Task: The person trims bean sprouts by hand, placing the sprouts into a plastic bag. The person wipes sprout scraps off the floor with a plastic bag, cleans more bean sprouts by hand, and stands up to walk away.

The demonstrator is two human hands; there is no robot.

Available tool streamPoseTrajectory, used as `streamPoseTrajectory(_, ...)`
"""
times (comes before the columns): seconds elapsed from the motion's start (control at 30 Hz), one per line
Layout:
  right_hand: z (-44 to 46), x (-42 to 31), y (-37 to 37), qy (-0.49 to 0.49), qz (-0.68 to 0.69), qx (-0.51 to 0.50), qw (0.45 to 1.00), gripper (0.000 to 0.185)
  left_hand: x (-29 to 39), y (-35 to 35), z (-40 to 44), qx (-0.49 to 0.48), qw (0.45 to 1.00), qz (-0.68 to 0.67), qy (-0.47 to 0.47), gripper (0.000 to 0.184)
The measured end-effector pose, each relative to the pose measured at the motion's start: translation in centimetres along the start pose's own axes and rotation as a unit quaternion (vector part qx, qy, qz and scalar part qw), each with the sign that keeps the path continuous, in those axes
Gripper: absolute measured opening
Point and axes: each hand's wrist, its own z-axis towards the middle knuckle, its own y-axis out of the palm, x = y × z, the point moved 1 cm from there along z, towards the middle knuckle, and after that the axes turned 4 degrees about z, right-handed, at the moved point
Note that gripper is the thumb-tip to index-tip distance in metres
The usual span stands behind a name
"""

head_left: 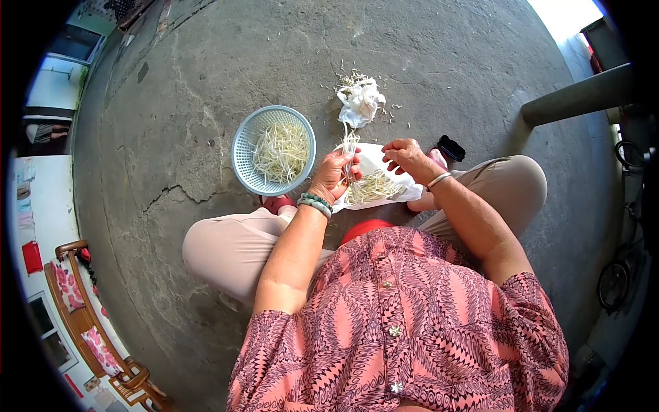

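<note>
My left hand (334, 175) is closed round a small bunch of bean sprouts (350, 145), whose pale stems stick up past the fingers. To the right of it, my right hand (410, 157) hovers apart from the bunch with its fingers curled together; whatever they may pinch is too small to make out. Below both hands lies an opened white plastic bag (410, 187) with more bean sprouts (375, 187) on it. A light blue colander (240, 165) stands left of my left hand, and a heap of sprouts (281, 152) fills its bottom.
Beyond my hands, a crumpled white bag (362, 103) lies among scattered sprout scraps (353, 77) on the cracked concrete floor (206, 82). A black object (451, 147) is near my right foot. A thick post (576, 96) rises at right; a wooden bench (86, 309) stands far left.
</note>
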Motion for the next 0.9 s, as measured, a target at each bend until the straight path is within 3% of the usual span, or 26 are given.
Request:
streamPoseTrajectory(0.17,0.1,-0.4,-0.3,0.01,0.061,-0.012,0.998,0.031,0.2,0.8,-0.7,-0.032,0.995,0.09,-0.009,0.018)
streamPoseTrajectory(0.47,0.4,-0.8,-0.3,-0.006,0.124,-0.041,0.991,0.025,0.1,1.1,-0.7,-0.045,0.985,0.162,-0.033,0.018)
streamPoseTrajectory(0.9,0.8,-0.4,0.7,-0.07,0.066,-0.084,0.992,0.012,0.1,1.4,-0.8,-0.037,0.972,0.228,-0.036,0.012)
